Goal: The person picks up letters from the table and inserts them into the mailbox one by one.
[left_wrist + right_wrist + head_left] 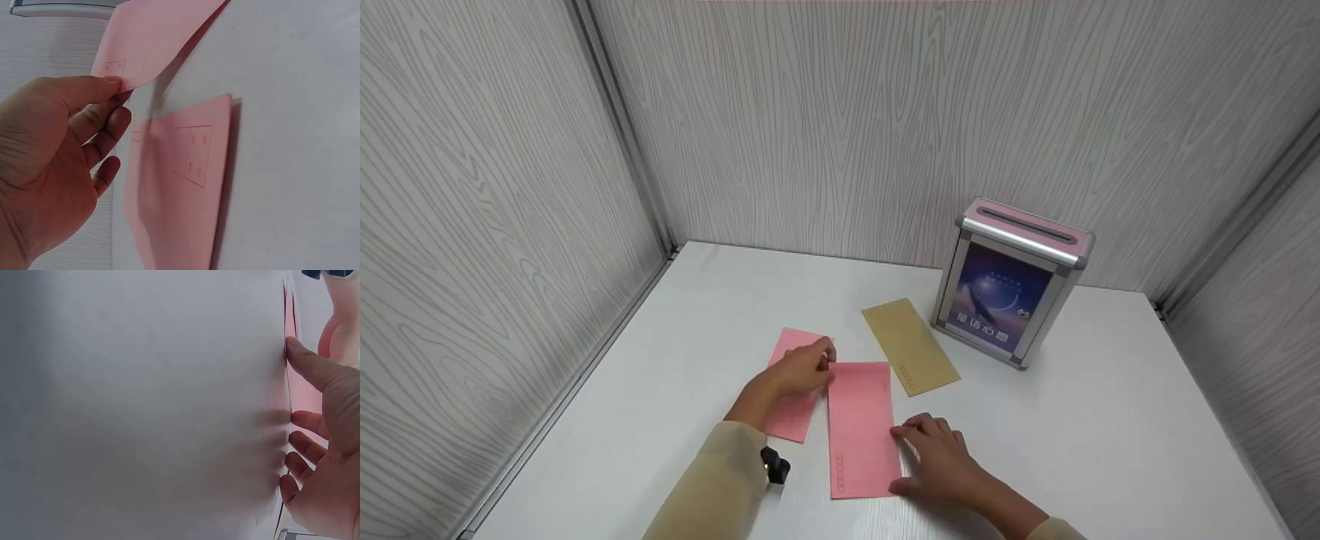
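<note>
A pink envelope [861,427] lies lengthwise before me, between both hands. My left hand [801,367] pinches its far left corner between thumb and fingers; in the left wrist view, that end of the envelope [160,34] is lifted and slightly bent. Along the right edge rests my right hand [941,459], thumb near the close corner and fingers loosely bent against the side. A second pink envelope [789,420] lies flat to the left, partly covered by my left hand and wrist.
A tan envelope [911,346] lies slanted behind the pink ones. Further back to the right stands a metal-framed box [997,296] with a slot [1027,225] in its pink top. Wood-grain panels [810,135] enclose the white table [1110,420] at the back and sides.
</note>
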`<state>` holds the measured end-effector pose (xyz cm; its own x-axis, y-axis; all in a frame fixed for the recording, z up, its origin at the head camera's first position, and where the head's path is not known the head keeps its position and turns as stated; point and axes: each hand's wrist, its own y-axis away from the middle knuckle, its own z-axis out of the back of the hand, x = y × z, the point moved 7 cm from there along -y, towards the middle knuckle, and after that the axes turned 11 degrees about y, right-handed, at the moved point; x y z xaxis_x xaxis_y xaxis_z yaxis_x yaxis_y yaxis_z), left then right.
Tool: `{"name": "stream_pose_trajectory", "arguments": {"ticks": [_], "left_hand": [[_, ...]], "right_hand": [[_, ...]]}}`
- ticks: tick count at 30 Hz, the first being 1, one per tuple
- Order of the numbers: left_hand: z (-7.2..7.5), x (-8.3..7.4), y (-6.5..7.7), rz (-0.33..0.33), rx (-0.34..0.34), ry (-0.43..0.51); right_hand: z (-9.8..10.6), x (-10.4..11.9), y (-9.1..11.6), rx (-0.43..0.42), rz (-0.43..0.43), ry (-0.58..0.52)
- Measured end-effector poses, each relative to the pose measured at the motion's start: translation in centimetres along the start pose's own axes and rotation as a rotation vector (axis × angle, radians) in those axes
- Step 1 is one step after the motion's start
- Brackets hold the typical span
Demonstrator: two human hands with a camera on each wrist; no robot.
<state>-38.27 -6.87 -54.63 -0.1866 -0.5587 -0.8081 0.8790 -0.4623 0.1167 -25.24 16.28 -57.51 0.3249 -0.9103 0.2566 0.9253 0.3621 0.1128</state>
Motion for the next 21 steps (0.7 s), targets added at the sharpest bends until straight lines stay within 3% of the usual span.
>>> {"name": "stream_pose_trajectory", "arguments": {"ticks": [11, 15, 21], "left_hand": [[1.6, -0.3, 0.8, 0.001, -0.058, 0.204], [2.1, -0.8, 1.0, -0.031, -0.060, 0.307], [2.8, -1.9, 1.4, -0.077, -0.081, 0.369]], "right_hand": [[-0.1, -0.9, -0.6, 0.011, -0.072, -0.079], [0.4, -1.0, -0.7, 0.005, -0.081, -0.108], [1.2, -1.1, -0.6, -0.061, -0.046, -0.189]]}}
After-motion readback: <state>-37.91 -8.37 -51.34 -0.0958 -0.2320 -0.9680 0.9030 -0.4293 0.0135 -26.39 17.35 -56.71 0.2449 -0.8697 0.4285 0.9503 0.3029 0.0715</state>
